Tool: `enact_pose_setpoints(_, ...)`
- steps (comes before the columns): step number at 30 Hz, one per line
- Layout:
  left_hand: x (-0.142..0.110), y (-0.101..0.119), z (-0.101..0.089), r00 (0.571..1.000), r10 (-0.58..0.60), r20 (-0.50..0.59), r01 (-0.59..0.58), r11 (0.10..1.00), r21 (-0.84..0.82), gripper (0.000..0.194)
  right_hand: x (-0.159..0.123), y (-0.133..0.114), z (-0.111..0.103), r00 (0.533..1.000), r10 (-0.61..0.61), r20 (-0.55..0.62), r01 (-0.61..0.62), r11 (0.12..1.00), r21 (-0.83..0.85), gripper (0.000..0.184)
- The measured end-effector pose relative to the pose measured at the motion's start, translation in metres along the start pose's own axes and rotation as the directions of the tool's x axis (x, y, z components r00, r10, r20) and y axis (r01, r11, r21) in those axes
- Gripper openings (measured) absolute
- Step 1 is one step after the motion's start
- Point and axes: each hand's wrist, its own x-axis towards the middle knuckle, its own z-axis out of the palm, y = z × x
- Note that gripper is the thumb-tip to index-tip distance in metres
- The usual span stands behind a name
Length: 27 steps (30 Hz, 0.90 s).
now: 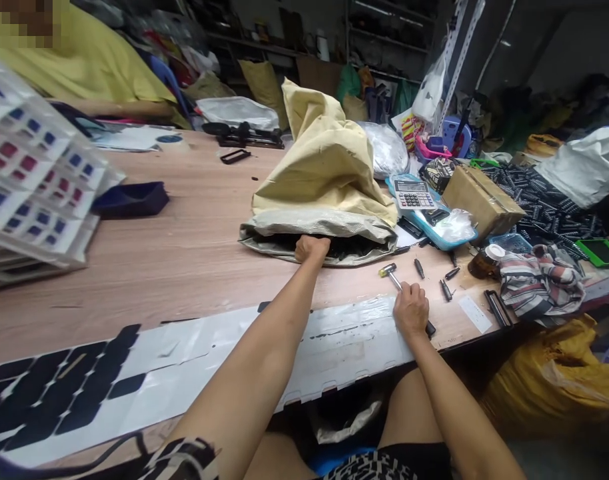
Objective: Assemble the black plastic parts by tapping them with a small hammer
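A pale yellow woven sack lies on the table, its grey-lined mouth facing me and dark pieces visible inside. My left hand is at that mouth with its fingers curled closed; what they hold, if anything, is hidden. My right hand grips a small hammer, its yellow-tipped head pointing away from me. Several small dark parts lie just beyond the hammer. Under my forearms a long white sheet covers the table's front edge, with flat black pieces in rows at its left end.
To the left stand a white plastic basket and a dark blue tray. On the right are a calculator, a cardboard box, a brown jar and a heap of black parts. A person in yellow sits opposite.
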Motion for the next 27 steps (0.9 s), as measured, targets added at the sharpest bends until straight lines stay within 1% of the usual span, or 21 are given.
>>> enact_pose_setpoints(3,-0.005,-0.002,-0.004,0.998,-0.052,-0.032,0.053,0.998,0.042,0.041,-0.001,0.000,-0.001,1.000,0.005,-0.001,-0.005,1.000,0.006,0.022)
enact_pose_setpoints(4,-0.009,-0.006,-0.007,0.999,-0.038,-0.020,0.039,0.998,0.049,0.039,-0.001,0.000,-0.002,1.000,0.006,-0.001,-0.006,1.000,0.008,0.023)
enact_pose_setpoints(6,-0.020,-0.018,-0.015,0.999,0.039,0.028,-0.040,0.998,0.038,0.035,-0.001,0.000,-0.002,1.000,0.003,0.004,-0.003,1.000,0.013,0.024)
enact_pose_setpoints(8,-0.039,-0.038,-0.022,0.982,0.175,0.073,-0.175,0.985,-0.012,0.034,0.000,0.000,-0.002,1.000,0.002,0.012,-0.003,1.000,0.013,0.026)
enact_pose_setpoints(10,-0.064,-0.064,-0.028,0.939,0.328,0.107,-0.320,0.944,-0.082,0.035,0.000,0.000,-0.002,1.000,0.002,0.018,-0.002,1.000,0.010,0.026)
enact_pose_setpoints(13,-0.107,-0.103,-0.032,0.840,0.506,0.194,-0.478,0.861,-0.174,0.034,0.002,0.001,-0.002,1.000,-0.006,0.021,0.006,1.000,0.007,0.026)
enact_pose_setpoints(16,-0.140,-0.129,-0.033,0.719,0.628,0.298,-0.598,0.777,-0.196,0.026,0.002,0.001,-0.002,1.000,-0.014,0.009,0.014,1.000,0.009,0.028)
enact_pose_setpoints(17,-0.147,-0.134,-0.033,0.689,0.652,0.316,-0.628,0.755,-0.187,0.024,0.003,0.001,-0.002,1.000,-0.016,0.006,0.016,1.000,0.010,0.029)
enact_pose_setpoints(18,-0.152,-0.138,-0.033,0.670,0.668,0.324,-0.650,0.739,-0.178,0.023,0.003,0.001,-0.002,1.000,-0.017,0.002,0.017,1.000,0.013,0.029)
enact_pose_setpoints(19,-0.155,-0.140,-0.032,0.659,0.678,0.326,-0.664,0.728,-0.171,0.023,0.003,0.001,-0.001,1.000,-0.017,0.000,0.017,1.000,0.016,0.030)
enact_pose_setpoints(24,-0.155,-0.140,-0.031,0.641,0.698,0.321,-0.694,0.705,-0.148,0.022,0.006,0.003,-0.001,1.000,-0.018,-0.007,0.018,0.999,0.041,0.031)
enact_pose_setpoints(27,-0.154,-0.138,-0.031,0.644,0.700,0.308,-0.684,0.707,-0.180,0.023,0.008,0.005,-0.005,1.000,-0.008,0.022,0.006,0.996,0.094,0.030)
